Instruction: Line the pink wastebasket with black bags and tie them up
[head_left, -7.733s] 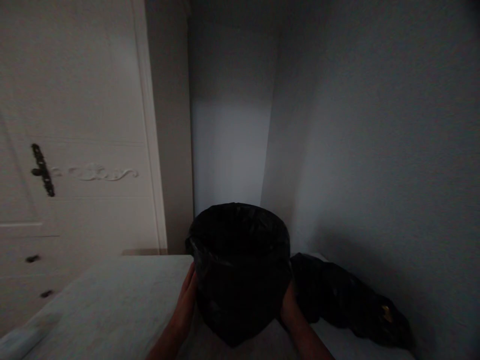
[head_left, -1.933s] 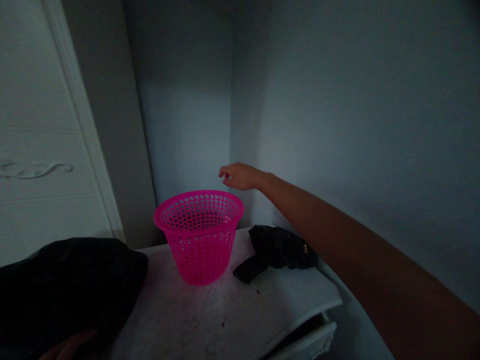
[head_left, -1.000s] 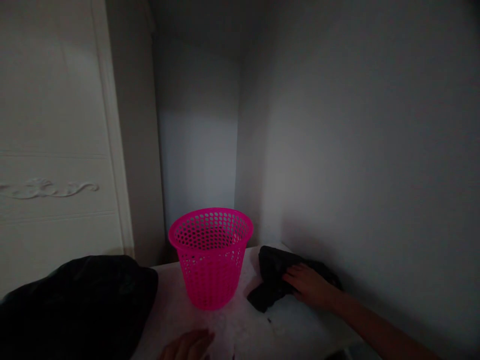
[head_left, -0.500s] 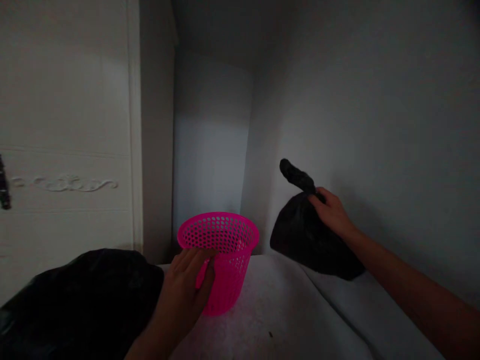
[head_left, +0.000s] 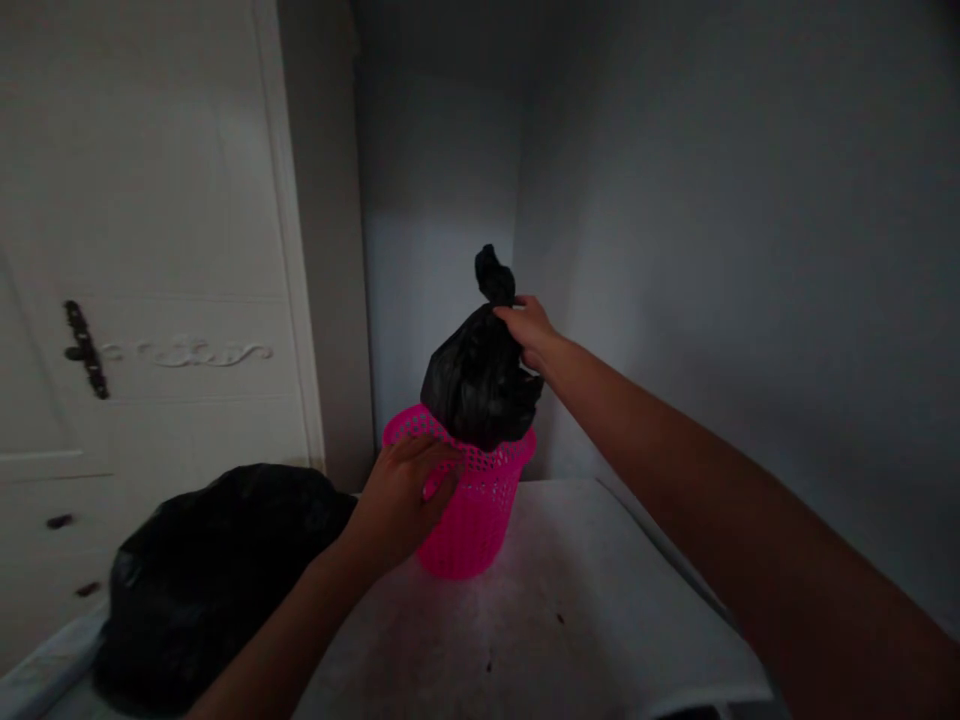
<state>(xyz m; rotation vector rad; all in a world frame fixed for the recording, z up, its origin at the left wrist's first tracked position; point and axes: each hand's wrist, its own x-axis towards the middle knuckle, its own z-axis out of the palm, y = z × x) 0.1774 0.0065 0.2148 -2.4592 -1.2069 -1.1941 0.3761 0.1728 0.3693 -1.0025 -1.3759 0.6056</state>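
Observation:
A bright pink perforated basket (head_left: 480, 520) stands on a white tabletop (head_left: 570, 620) in a dim corner. My left hand (head_left: 405, 490) is wrapped round the basket's near left side, just under the rim. My right hand (head_left: 529, 330) grips a small black plastic bag (head_left: 476, 380) by its bunched neck and holds it right above the basket's mouth. The bag's bottom hangs at the level of the rim. A larger, filled black bag (head_left: 217, 570) lies on the tabletop to the left of the basket.
A white door (head_left: 150, 250) with a dark handle (head_left: 82, 345) and carved trim fills the left side. Plain grey walls meet in a corner behind the basket. The tabletop's front right edge (head_left: 712, 690) is near my right forearm.
My right hand picked the small black bag up from the table's right side and carried it left, over the basket. My left hand closed on the basket's side.

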